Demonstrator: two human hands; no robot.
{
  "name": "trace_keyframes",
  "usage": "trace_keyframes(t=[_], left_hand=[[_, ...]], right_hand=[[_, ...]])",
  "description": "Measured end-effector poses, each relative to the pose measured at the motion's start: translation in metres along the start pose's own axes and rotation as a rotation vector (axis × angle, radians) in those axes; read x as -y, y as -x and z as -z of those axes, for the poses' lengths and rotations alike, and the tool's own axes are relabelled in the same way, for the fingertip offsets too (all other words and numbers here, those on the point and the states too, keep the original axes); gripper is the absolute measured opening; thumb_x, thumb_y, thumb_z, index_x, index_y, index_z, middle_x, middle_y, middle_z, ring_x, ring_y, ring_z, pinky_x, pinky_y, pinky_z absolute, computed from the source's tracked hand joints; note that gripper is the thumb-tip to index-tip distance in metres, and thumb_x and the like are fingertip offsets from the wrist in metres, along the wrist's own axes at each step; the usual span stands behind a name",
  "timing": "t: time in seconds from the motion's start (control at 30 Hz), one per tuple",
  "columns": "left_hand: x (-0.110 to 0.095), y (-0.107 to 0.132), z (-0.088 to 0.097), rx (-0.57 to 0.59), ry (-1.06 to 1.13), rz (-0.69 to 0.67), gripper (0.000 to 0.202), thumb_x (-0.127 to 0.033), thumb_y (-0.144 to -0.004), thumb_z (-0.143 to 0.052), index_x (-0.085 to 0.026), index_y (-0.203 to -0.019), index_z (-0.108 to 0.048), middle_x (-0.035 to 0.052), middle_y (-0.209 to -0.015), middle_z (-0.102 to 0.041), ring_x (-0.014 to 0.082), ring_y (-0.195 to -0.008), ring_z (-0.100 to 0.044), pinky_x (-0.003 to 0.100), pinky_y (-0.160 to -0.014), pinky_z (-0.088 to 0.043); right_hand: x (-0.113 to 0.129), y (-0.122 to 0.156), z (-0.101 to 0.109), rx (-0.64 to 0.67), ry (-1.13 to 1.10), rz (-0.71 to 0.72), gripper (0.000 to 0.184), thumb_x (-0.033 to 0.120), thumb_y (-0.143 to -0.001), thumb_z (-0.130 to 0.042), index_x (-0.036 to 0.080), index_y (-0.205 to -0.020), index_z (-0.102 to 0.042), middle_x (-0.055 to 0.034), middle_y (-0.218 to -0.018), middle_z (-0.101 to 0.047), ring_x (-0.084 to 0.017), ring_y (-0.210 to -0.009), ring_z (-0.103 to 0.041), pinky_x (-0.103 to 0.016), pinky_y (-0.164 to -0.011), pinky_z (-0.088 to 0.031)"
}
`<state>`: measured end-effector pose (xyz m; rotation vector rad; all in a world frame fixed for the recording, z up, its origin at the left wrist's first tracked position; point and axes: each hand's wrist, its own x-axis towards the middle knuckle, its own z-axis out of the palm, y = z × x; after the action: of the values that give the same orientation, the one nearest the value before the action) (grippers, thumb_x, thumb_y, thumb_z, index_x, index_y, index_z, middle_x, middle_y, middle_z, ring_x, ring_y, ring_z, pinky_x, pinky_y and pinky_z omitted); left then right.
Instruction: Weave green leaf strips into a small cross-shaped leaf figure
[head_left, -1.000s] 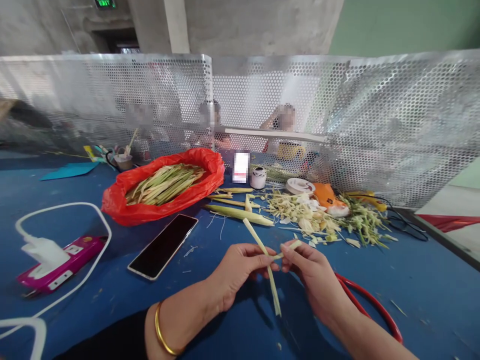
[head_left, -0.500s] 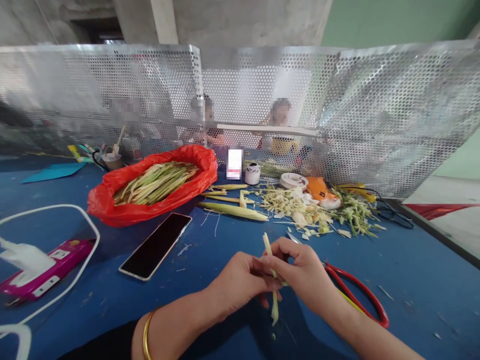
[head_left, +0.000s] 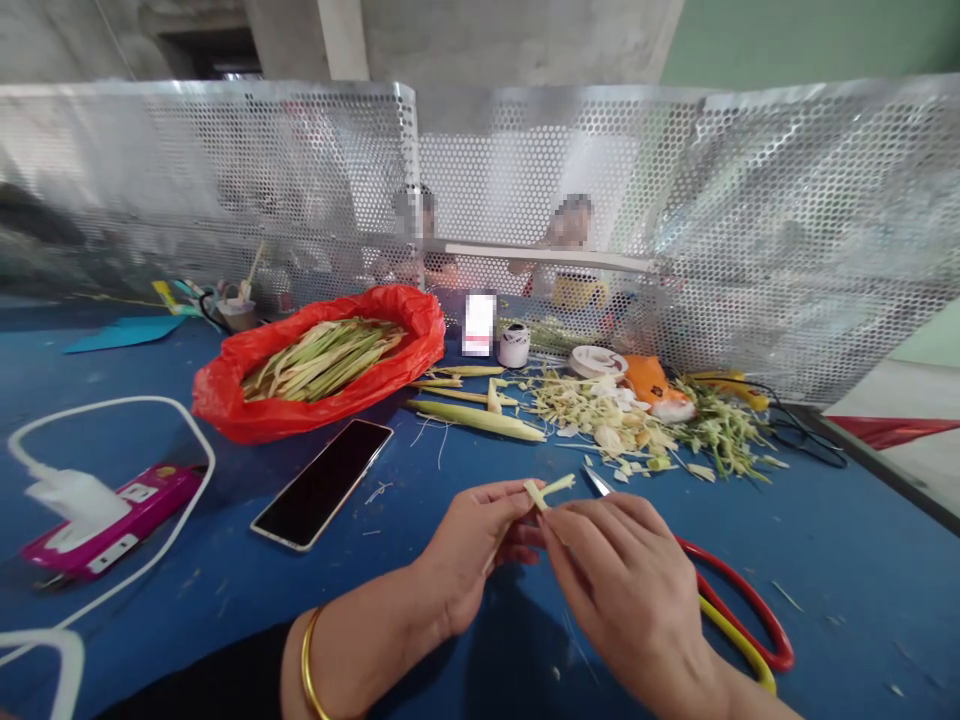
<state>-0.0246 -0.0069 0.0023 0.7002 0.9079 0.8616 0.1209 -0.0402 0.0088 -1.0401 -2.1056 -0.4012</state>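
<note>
Pale yellow-green strips of plant leaf (head_left: 556, 486) cross each other at my fingertips, low in the middle of the view. My left hand (head_left: 469, 545) has its thumb and forefinger closed on them from the left side. From the right, my right hand (head_left: 630, 570) pinches the same strips; its fingers hide part of them. Scissors with red and yellow handles (head_left: 750, 585) lie on the table, partly under my right hand, and their blade tips stick out beyond my knuckles. Longer husk-like leaves (head_left: 484, 420) lie just beyond my hands.
A red plastic bag (head_left: 247, 425) holds many long leaves. Nearby are a dark-screened phone (head_left: 324, 485) and a purple power strip (head_left: 112, 525) with a white cable. Leaf scraps (head_left: 611, 425), a tape roll (head_left: 596, 362) and a small jar (head_left: 514, 346) stand before a perforated metal screen (head_left: 517, 150); people sit behind it.
The long leaf strip that stood nearly upright between my hands is now folded into a crossed shape at my fingertips. My right hand has turned palm-down and moved slightly towards me.
</note>
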Motion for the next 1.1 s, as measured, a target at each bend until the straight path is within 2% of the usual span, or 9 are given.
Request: trace_keyframes(t=[0.1,0.23,0.4,0.57,0.67,0.77,0.9,0.97,1.1], left_hand=[[-0.004,0.002,-0.002,0.052,0.098,-0.002,0.026,-0.025,-0.074,-0.064,-0.015,-0.098,-0.072,0.0046,-0.077,-0.07,0.0126,-0.066,-0.061,0.024,-0.065,-0.046],[-0.006,0.003,-0.002,0.055,0.15,-0.002,0.026,-0.031,-0.077,-0.063,-0.016,-0.096,-0.072,0.0052,-0.08,-0.071,0.014,-0.071,-0.063,0.024,-0.068,-0.046],[-0.002,0.002,-0.002,0.042,0.112,-0.005,0.027,-0.029,-0.065,-0.081,-0.015,-0.085,-0.07,-0.0005,-0.071,-0.065,0.0077,-0.063,-0.057,0.019,-0.064,-0.042],[0.0,0.002,-0.002,0.046,0.096,-0.03,0.028,-0.036,-0.067,-0.08,-0.013,-0.079,-0.069,-0.0002,-0.069,-0.063,0.0076,-0.063,-0.054,0.018,-0.064,-0.042],[-0.001,0.002,-0.003,0.021,0.068,-0.035,0.032,-0.041,-0.072,-0.074,-0.014,-0.09,-0.071,0.0017,-0.073,-0.066,0.0098,-0.066,-0.057,0.02,-0.065,-0.043],[0.0,0.002,-0.005,0.037,0.041,-0.032,0.031,-0.04,-0.078,-0.065,-0.015,-0.095,-0.071,0.0048,-0.077,-0.069,0.0129,-0.07,-0.061,0.024,-0.07,-0.046],[0.001,0.001,-0.004,0.051,-0.049,-0.018,0.025,-0.03,-0.073,-0.067,-0.013,-0.09,-0.072,0.0067,-0.079,-0.071,0.0157,-0.072,-0.066,0.028,-0.076,-0.048],[0.003,0.0,-0.003,-0.004,-0.122,-0.017,0.03,-0.035,-0.069,-0.071,-0.013,-0.09,-0.072,0.0073,-0.078,-0.072,0.0161,-0.07,-0.067,0.026,-0.071,-0.048],[0.005,0.0,0.0,-0.061,-0.265,-0.014,0.044,-0.056,-0.069,-0.07,-0.013,-0.078,-0.07,0.0097,-0.075,-0.073,0.0153,-0.059,-0.065,0.024,-0.056,-0.044]], right_hand=[[-0.001,0.005,-0.006,0.022,0.082,0.053,0.019,0.011,-0.092,-0.047,0.02,-0.088,-0.063,-0.0033,-0.082,-0.073,-0.019,-0.077,-0.064,-0.037,-0.084,-0.035],[-0.003,0.011,-0.012,0.009,0.123,0.09,0.024,0.01,-0.093,-0.043,0.02,-0.097,-0.065,-0.0042,-0.092,-0.074,-0.02,-0.089,-0.064,-0.04,-0.094,-0.031],[-0.001,0.011,-0.011,0.019,0.177,0.189,0.037,0.008,-0.093,-0.032,0.015,-0.1,-0.067,-0.0089,-0.094,-0.075,-0.022,-0.091,-0.065,-0.041,-0.095,-0.031],[-0.001,0.013,-0.012,0.016,0.191,0.209,0.037,0.007,-0.092,-0.031,0.014,-0.102,-0.067,-0.01,-0.096,-0.075,-0.023,-0.092,-0.065,-0.041,-0.093,-0.033],[-0.002,0.012,-0.013,-0.021,0.118,0.143,0.028,0.009,-0.093,-0.039,0.017,-0.101,-0.065,-0.0064,-0.094,-0.076,-0.021,-0.09,-0.067,-0.04,-0.093,-0.032],[-0.003,0.007,-0.01,-0.058,0.009,0.002,0.015,0.011,-0.09,-0.052,0.021,-0.091,-0.063,-0.0004,-0.084,-0.075,-0.017,-0.078,-0.068,-0.037,-0.087,-0.034],[-0.007,0.002,-0.008,-0.107,-0.108,-0.217,0.008,0.017,-0.089,-0.058,0.023,-0.083,-0.06,0.0019,-0.073,-0.072,-0.015,-0.065,-0.065,-0.034,-0.076,-0.039],[-0.009,0.001,-0.008,-0.115,-0.142,-0.308,0.007,0.022,-0.089,-0.058,0.023,-0.083,-0.06,0.0013,-0.071,-0.071,-0.017,-0.066,-0.064,-0.033,-0.072,-0.041],[-0.012,0.002,-0.008,-0.08,-0.223,-0.395,0.01,0.026,-0.089,-0.057,0.024,-0.081,-0.062,-0.0001,-0.073,-0.071,-0.018,-0.071,-0.065,-0.031,-0.069,-0.044]])
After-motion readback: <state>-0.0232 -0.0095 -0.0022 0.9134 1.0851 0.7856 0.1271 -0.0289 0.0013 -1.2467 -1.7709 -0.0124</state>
